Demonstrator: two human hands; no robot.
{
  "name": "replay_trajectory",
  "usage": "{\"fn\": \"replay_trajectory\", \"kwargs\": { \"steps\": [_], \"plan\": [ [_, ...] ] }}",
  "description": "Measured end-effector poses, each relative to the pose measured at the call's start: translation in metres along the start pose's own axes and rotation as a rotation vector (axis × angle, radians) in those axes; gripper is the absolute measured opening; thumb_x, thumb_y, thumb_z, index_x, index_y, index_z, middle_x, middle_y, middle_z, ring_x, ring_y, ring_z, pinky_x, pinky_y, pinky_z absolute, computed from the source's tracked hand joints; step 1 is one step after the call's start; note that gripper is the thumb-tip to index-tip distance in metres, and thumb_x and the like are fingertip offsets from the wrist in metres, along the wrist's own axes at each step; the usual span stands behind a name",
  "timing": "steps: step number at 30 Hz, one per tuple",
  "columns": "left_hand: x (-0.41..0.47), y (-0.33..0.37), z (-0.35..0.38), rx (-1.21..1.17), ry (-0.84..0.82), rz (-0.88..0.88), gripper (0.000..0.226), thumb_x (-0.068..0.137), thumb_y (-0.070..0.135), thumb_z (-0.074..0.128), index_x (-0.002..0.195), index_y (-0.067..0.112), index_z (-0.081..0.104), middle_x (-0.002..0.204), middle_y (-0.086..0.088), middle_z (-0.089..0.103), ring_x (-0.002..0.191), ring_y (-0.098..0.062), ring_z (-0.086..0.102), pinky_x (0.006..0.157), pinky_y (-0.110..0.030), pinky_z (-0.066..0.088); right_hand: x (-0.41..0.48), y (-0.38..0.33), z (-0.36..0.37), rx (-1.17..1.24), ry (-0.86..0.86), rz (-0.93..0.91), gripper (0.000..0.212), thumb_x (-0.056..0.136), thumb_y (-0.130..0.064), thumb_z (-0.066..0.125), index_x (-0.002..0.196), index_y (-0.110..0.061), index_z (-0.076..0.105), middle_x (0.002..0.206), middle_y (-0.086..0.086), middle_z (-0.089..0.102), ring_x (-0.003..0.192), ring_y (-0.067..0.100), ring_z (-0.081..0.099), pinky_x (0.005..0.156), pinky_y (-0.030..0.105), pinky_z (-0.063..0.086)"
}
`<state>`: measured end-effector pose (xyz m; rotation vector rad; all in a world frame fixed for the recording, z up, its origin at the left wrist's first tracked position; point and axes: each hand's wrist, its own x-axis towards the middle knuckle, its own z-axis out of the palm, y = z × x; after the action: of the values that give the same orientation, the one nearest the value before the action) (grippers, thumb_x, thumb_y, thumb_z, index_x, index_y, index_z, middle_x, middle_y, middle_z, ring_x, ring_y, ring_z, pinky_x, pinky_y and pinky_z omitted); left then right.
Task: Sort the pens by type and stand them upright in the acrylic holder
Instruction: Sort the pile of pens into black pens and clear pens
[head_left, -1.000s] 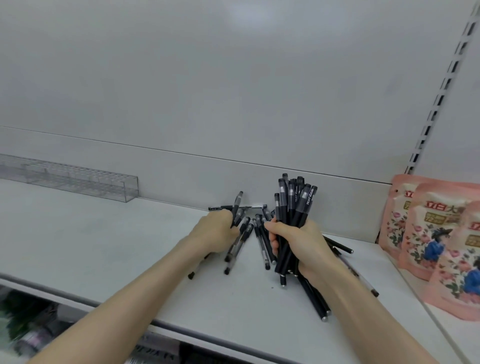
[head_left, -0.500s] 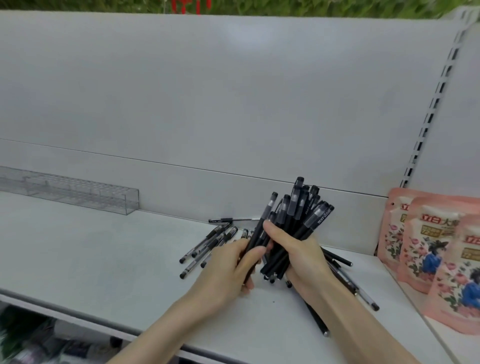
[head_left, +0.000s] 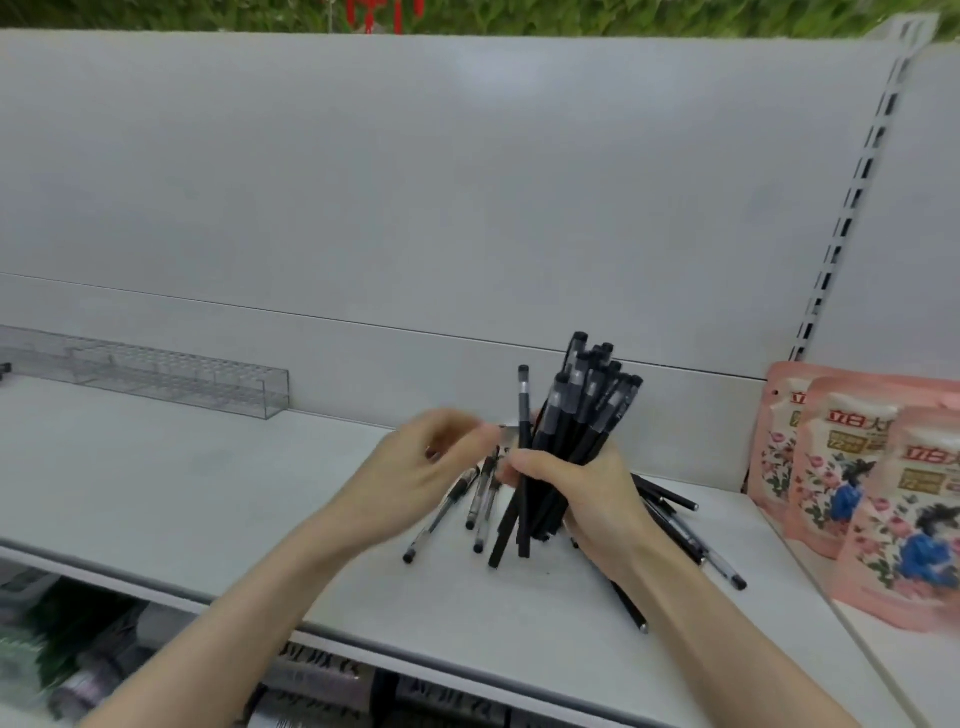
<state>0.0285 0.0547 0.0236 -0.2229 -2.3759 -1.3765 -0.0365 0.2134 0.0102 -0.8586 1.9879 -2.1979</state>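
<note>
- Sorting is in hand: the right hand (head_left: 587, 493) clasps a bundle of black pens (head_left: 582, 415), caps up, over the middle of the shelf (head_left: 182, 499).
- The left hand (head_left: 410, 473) hovers just left of the bundle, fingers curled and blurred; I cannot tell whether it pinches anything.
- Clear-barrelled pens (head_left: 485, 493) lie beneath the hands; loose black pens (head_left: 670, 499) lie to the right.
- The acrylic holder (head_left: 171, 374) sits far left, well apart, seemingly without pens.
- Next, I judge, the strays need gathering, then carrying left.
- Pink pouches (head_left: 852, 467) stand at the right of the pale grey shelf.
</note>
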Motion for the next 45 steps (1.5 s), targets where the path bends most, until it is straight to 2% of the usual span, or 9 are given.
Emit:
{"fn": "replay_trajectory", "kwargs": {
  "steps": [2, 6, 11, 16, 22, 31, 33, 39, 45],
  "plan": [
    [0.015, 0.009, 0.001, -0.195, -0.022, -0.052, 0.050, 0.074, 0.055, 0.070, 0.115, 0.030, 0.056, 0.103, 0.014, 0.066, 0.093, 0.010, 0.060, 0.079, -0.010, 0.044, -0.002, 0.004, 0.008, -0.081, -0.100, -0.011, 0.018, 0.073, 0.006, 0.072, 0.069, -0.011, 0.068, 0.070, 0.006, 0.064, 0.071, 0.022, 0.063, 0.069, 0.036, 0.056],
    [0.024, 0.024, 0.025, -0.323, -0.044, -0.034, 0.053, 0.067, 0.016, 0.085, 0.113, 0.024, 0.059, 0.095, -0.001, 0.073, 0.089, -0.011, 0.069, 0.083, -0.025, 0.053, -0.008, 0.007, 0.016, -0.280, -0.239, 0.064, 0.012, 0.073, 0.004, 0.071, 0.083, 0.002, 0.063, 0.077, 0.013, 0.065, 0.076, 0.019, 0.065, 0.076, 0.038, 0.054],
    [0.027, 0.019, 0.028, -0.339, -0.001, 0.065, 0.061, 0.059, 0.016, 0.086, 0.111, 0.035, 0.060, 0.102, -0.005, 0.070, 0.095, -0.023, 0.068, 0.090, -0.039, 0.053, -0.007, 0.006, 0.013, -0.251, -0.254, 0.080, 0.016, 0.073, 0.005, 0.070, 0.088, 0.000, 0.065, 0.081, 0.009, 0.068, 0.081, 0.019, 0.068, 0.076, 0.030, 0.056],
    [0.024, 0.019, 0.024, -0.338, 0.026, 0.049, 0.040, 0.065, -0.001, 0.081, 0.097, 0.018, 0.067, 0.082, 0.004, 0.068, 0.074, -0.010, 0.065, 0.072, -0.022, 0.052, -0.006, 0.008, 0.019, -0.238, -0.320, 0.138, 0.015, 0.076, 0.002, 0.070, 0.090, 0.004, 0.065, 0.086, 0.017, 0.069, 0.083, 0.024, 0.068, 0.081, 0.035, 0.056],
    [0.016, 0.018, -0.024, -0.536, 0.185, 0.028, 0.038, 0.059, 0.003, 0.074, 0.094, 0.014, 0.065, 0.076, -0.010, 0.064, 0.065, -0.022, 0.062, 0.066, -0.032, 0.051, 0.001, -0.010, 0.064, -0.179, -0.361, 0.119, 0.008, 0.080, 0.001, 0.066, 0.079, -0.002, 0.059, 0.064, 0.006, 0.063, 0.064, 0.019, 0.066, 0.066, 0.033, 0.055],
    [-0.045, -0.032, -0.176, -0.679, 0.177, -0.014, 0.056, 0.065, 0.003, 0.072, 0.118, 0.011, 0.056, 0.094, -0.013, 0.072, 0.082, -0.026, 0.069, 0.075, -0.030, 0.056, 0.010, 0.001, 0.228, 0.032, -0.520, 0.074, 0.016, 0.076, -0.005, 0.062, 0.066, -0.011, 0.051, 0.053, 0.009, 0.053, 0.050, 0.022, 0.049, 0.055, 0.032, 0.043],
    [-0.067, -0.054, -0.219, -0.655, 0.139, -0.033, 0.054, 0.065, 0.003, 0.070, 0.117, 0.010, 0.058, 0.095, -0.012, 0.071, 0.085, -0.026, 0.069, 0.080, -0.032, 0.056, 0.008, 0.008, 0.277, 0.065, -0.582, 0.102, 0.015, 0.073, -0.007, 0.063, 0.068, -0.010, 0.049, 0.053, 0.009, 0.052, 0.049, 0.022, 0.048, 0.053, 0.031, 0.043],
    [-0.133, -0.116, -0.348, -0.506, 0.284, -0.124, 0.039, 0.063, 0.000, 0.069, 0.100, 0.008, 0.063, 0.078, -0.010, 0.068, 0.072, -0.023, 0.067, 0.064, -0.029, 0.053, 0.005, 0.035, 0.435, 0.080, -0.678, 0.149, 0.011, 0.078, -0.003, 0.061, 0.076, -0.006, 0.051, 0.056, 0.009, 0.049, 0.049, 0.019, 0.047, 0.052, 0.029, 0.042],
    [-0.146, -0.166, -0.450, -0.357, 0.410, -0.158, 0.032, 0.065, 0.001, 0.076, 0.095, 0.002, 0.063, 0.074, -0.010, 0.069, 0.073, -0.025, 0.069, 0.066, -0.034, 0.053, 0.033, 0.048, 0.552, 0.063, -0.587, 0.127, 0.015, 0.081, -0.001, 0.064, 0.075, -0.005, 0.050, 0.055, 0.007, 0.052, 0.047, 0.017, 0.049, 0.049, 0.028, 0.044]
  ]
}}
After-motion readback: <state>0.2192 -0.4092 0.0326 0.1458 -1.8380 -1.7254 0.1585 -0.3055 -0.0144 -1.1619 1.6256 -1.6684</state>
